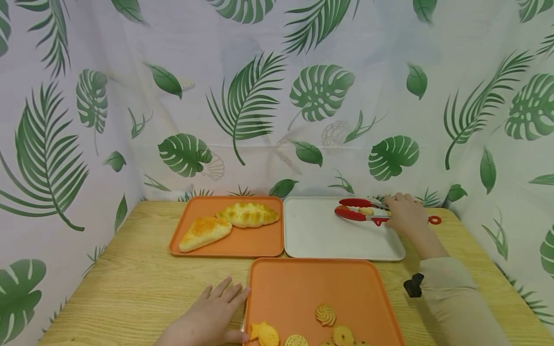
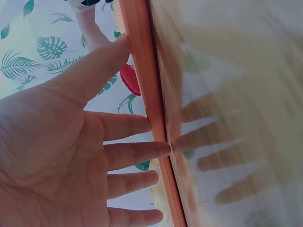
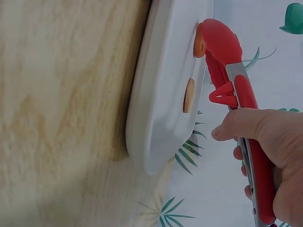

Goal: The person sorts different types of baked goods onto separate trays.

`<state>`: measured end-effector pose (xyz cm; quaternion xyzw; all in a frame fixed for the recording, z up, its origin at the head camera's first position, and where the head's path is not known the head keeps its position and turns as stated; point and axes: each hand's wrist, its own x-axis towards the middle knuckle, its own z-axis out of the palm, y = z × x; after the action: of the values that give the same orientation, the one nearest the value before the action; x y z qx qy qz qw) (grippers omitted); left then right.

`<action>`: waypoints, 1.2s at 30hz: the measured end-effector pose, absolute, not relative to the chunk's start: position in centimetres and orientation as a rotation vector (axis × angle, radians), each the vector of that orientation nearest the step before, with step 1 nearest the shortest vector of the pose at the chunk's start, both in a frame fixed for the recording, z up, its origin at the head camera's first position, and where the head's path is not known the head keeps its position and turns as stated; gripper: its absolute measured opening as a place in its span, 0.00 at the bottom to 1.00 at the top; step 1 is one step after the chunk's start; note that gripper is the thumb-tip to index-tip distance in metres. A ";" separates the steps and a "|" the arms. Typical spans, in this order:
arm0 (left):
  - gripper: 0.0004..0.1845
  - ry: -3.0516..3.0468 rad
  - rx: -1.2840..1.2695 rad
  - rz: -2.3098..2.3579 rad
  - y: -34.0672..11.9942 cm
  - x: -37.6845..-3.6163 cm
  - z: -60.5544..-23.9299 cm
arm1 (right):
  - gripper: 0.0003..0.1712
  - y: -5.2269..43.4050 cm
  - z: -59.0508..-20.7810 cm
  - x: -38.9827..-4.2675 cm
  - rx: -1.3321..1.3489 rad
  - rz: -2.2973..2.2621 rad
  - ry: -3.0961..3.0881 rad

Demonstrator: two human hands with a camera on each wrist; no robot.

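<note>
My right hand [image 1: 407, 218] grips red-and-silver tongs [image 1: 352, 213] above the right part of the white tray [image 1: 311, 235]. In the right wrist view, a small brown cookie [image 3: 200, 42] is at the tongs' red tips; whether they pinch it or it lies on the tray, I cannot tell. Another cookie [image 3: 189, 96] lies on the tray beside it. My left hand [image 1: 212, 312] has its fingers stretched out, with fingertips at the left rim of the front orange tray [image 1: 303, 283]. This tray holds a swirl cookie [image 1: 325, 315], a fish-shaped cookie [image 1: 266, 334] and several others, partly cut off by the frame.
Behind on the left, a second orange tray [image 1: 259, 242] bears a triangular bread [image 1: 205, 233] and a braided bread [image 1: 248, 215]. It adjoins the white tray. A leaf-patterned cloth [image 1: 259, 134] encloses the wooden table [image 1: 117, 278] at the back and sides.
</note>
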<state>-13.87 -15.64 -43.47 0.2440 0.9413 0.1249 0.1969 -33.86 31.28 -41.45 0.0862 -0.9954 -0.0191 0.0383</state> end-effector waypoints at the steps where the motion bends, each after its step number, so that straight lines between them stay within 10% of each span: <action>1: 0.49 2.636 0.686 0.351 -15.6 -13.9 -43.5 | 0.39 31.3 -41.5 -33.9 0.261 -0.056 -3.054; 36: 0.49 2.650 0.710 0.339 -15.6 -13.7 -43.5 | 0.29 29.7 -38.6 -25.0 0.488 0.004 -2.735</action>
<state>-13.74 -15.59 -43.50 0.2523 0.9416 0.1204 0.1876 -25.03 29.66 -38.57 0.1728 -0.9683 0.0013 0.1805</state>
